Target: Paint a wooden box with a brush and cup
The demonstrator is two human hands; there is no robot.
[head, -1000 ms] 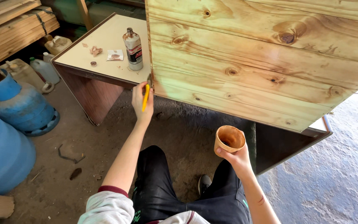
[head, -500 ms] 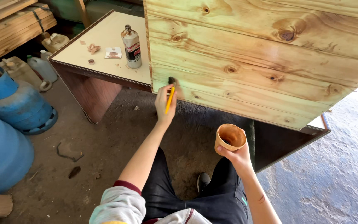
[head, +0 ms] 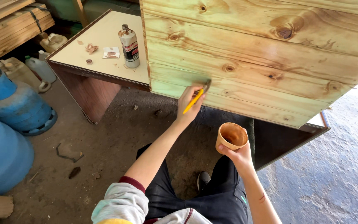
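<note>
Head view: my left grip [head: 188, 103] is closed around a yellow-handled brush [head: 195, 99], fingers pinching the handle low. The handle's long axis runs diagonally, up and to the right, with the bristle end touching the wooden panel [head: 262, 58] near its lower edge. The panel's boards run left to right, sloping down toward the right, so the brush sits across the grain at an angle. My right grip [head: 239, 155] is wrapped around a small brown cup [head: 231, 137], held upright, below and right of the brush, apart from the panel. Left hand is nearer the panel. A bottle [head: 129, 45] stands on the bench [head: 104, 54] to the left.
</note>
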